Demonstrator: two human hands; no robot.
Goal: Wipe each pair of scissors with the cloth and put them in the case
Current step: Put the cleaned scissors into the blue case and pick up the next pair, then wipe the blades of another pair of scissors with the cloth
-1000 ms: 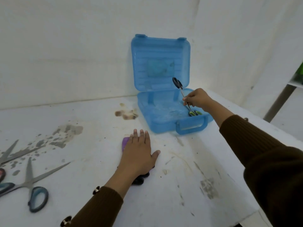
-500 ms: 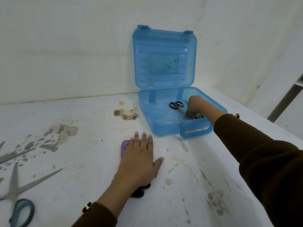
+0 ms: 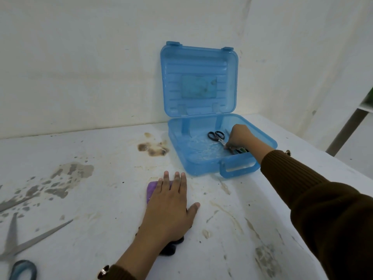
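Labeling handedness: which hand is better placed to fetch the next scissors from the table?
Left. The left hand rests flat on the purple cloth, nearer the open scissors lying far left. The right hand is inside the blue case, holding the black-handled scissors.
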